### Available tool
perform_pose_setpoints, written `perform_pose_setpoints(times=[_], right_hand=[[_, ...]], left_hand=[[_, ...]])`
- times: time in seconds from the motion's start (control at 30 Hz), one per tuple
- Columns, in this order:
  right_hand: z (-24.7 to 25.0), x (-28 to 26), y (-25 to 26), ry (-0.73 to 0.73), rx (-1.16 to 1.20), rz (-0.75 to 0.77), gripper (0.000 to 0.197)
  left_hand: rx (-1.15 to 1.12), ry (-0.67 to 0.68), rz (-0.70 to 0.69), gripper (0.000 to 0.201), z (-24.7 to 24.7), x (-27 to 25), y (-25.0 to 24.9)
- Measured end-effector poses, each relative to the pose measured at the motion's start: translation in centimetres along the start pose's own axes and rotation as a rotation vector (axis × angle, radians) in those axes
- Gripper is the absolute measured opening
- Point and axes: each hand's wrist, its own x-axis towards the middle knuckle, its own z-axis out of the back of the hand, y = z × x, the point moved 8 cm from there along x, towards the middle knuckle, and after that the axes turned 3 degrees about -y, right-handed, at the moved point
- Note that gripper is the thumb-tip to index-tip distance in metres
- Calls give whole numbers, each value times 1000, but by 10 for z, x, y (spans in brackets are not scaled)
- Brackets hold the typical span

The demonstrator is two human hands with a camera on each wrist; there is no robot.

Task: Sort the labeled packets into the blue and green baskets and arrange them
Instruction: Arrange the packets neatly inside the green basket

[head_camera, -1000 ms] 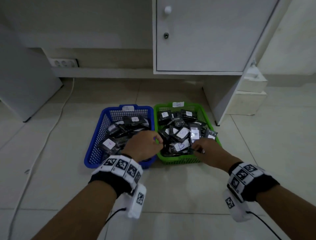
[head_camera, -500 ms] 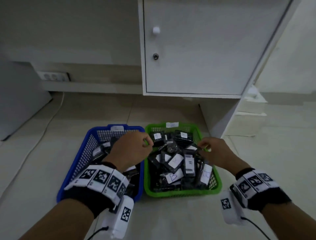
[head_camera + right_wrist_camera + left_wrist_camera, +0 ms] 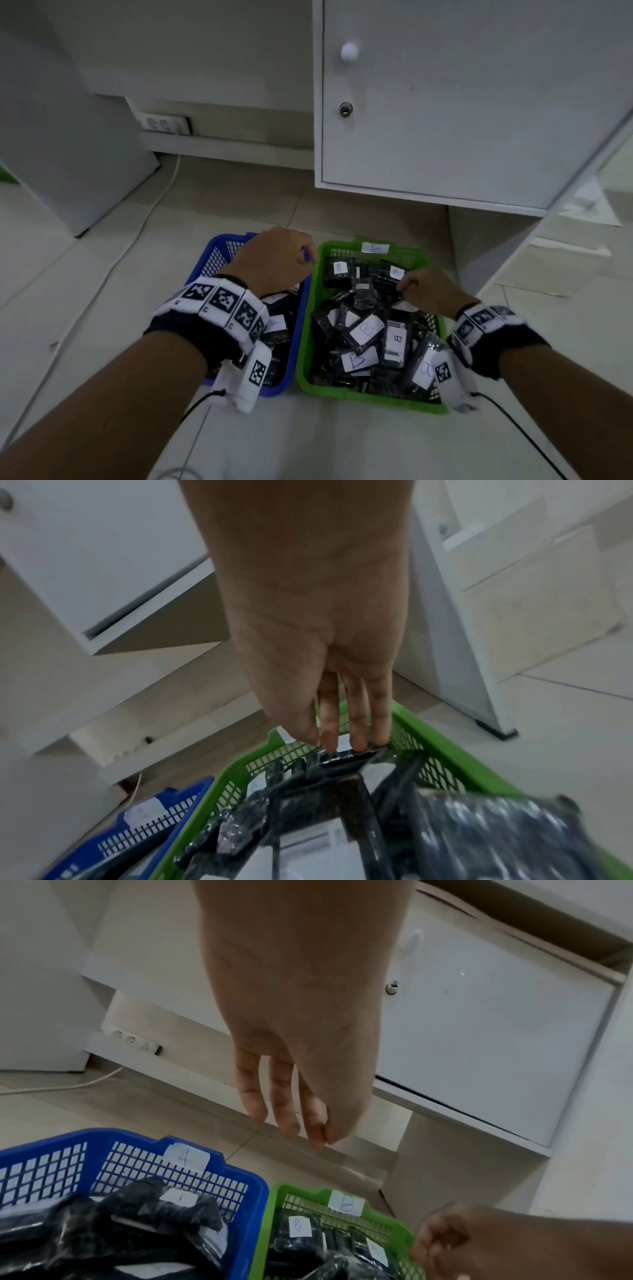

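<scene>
The blue basket [image 3: 214, 255], tagged A [image 3: 186, 1156], and the green basket [image 3: 305, 346], tagged B [image 3: 346, 1203], stand side by side on the floor. Both are full of black packets with white labels [image 3: 366, 330]. My left hand [image 3: 298, 1123] hangs empty over the blue basket's far right corner [image 3: 303, 251], its fingers loose and straight. My right hand [image 3: 342, 744] reaches into the far right of the green basket [image 3: 445, 748]. Three straight fingertips touch the top edge of a black packet [image 3: 346, 757], with the thumb beside the index finger.
A white cabinet [image 3: 462, 113] with a knob and a lock stands just behind the baskets, and its side panel [image 3: 479, 260] comes down near the green basket's far right corner. A white cable [image 3: 137, 233] runs across the tiled floor at the left, below a wall socket strip [image 3: 164, 124].
My head has come closer to the baskets. The left hand moved from the rim between the baskets to the blue basket's far corner. The right hand went from the green basket's right rim into it.
</scene>
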Motion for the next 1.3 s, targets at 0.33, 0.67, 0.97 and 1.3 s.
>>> perform_pose_setpoints(times=[0.33, 0.67, 0.97, 1.3], right_hand=[[-7, 24, 24, 101, -225, -48, 22], [-59, -15, 24, -75, -61, 144, 29], [-49, -15, 16, -110, 103, 174, 21], [-35, 12, -2, -229, 229, 62, 20]], left_hand=[[143, 211, -123, 26, -75, 23, 14], [-268, 106, -42, 39, -150, 66, 2], [-374, 123, 224, 43, -171, 80, 10], [-570, 14, 178, 43, -126, 95, 35]])
